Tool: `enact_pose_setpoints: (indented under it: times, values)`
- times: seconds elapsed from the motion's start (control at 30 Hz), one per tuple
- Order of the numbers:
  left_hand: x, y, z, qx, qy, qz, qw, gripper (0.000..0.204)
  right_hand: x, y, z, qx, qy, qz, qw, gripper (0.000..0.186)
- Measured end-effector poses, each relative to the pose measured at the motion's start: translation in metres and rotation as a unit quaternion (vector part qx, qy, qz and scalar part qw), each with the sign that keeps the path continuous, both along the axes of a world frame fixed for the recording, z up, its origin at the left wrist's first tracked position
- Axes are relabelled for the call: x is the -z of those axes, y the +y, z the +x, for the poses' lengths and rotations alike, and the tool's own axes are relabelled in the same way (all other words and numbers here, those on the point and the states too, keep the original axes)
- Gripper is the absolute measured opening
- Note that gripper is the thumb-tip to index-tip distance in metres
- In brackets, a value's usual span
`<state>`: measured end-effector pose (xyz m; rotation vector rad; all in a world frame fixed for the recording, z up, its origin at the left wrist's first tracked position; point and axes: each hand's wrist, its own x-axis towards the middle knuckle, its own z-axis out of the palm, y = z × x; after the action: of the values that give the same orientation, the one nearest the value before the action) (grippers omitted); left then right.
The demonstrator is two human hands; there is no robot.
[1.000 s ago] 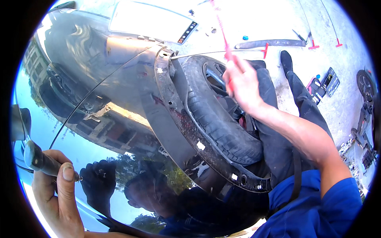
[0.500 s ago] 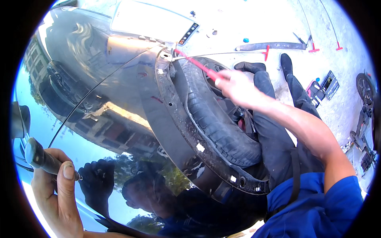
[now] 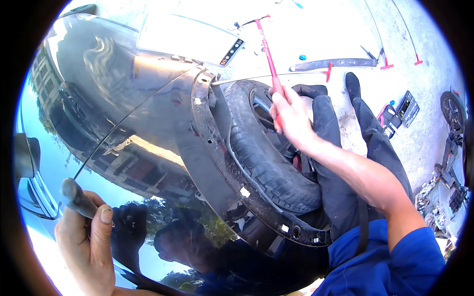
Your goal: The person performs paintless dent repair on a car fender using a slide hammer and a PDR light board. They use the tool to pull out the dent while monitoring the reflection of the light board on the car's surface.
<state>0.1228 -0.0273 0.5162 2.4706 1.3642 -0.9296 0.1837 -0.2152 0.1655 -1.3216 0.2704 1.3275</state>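
My left hand [image 3: 89, 241] is closed around a dark, blunt cylindrical tool [image 3: 78, 198], thumb along its side, just over the glossy dark car panel [image 3: 163, 143]. In my right hand [image 3: 292, 114] is a slim red hammer [image 3: 269, 52] with a thin dark head. It is raised, its head up beyond the wheel, apart from the panel. Under that hand stands the car's tyre [image 3: 261, 158], inside the bare wheel arch edge [image 3: 222, 155]. A red T-handled rod [image 3: 330, 72] reaches from the arch's upper end out over the ground.
A white light board [image 3: 185, 37] with a control strip stands by the panel's far side. On the pale ground lie a grey curved strip [image 3: 340, 64], T-handled rods [image 3: 387, 66] and an open dark case [image 3: 408, 108]. My outstretched legs [image 3: 326, 128] flank the wheel; a motorbike [image 3: 452, 113] stands right.
The hammer has swung up and away from the arch's upper end, and my right hand sits slightly lower. My left hand has shifted right over the panel with the cylindrical tool.
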Motion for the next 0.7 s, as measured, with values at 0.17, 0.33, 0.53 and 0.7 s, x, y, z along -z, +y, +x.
enact_pose_setpoints:
  times: [0.17,0.33,0.53,0.7]
  values:
    - [0.02,-0.009,0.015,0.019,0.065,0.001,0.998,0.019,0.027,-0.005,-0.007,-0.33,-0.102,0.076,0.935,0.032]
    - [0.04,-0.026,0.028,0.107,0.086,-0.033,0.99,0.022,0.01,0.015,-0.005,-0.115,-0.086,0.004,0.99,0.033]
    - [0.046,-0.022,0.026,0.175,0.062,-0.059,0.981,0.033,0.009,0.002,-0.004,-0.329,-0.109,0.027,0.937,0.038]
    - [0.043,-0.021,0.021,0.202,0.035,-0.064,0.977,0.034,-0.006,0.012,-0.021,-0.128,0.035,0.016,0.991,0.024]
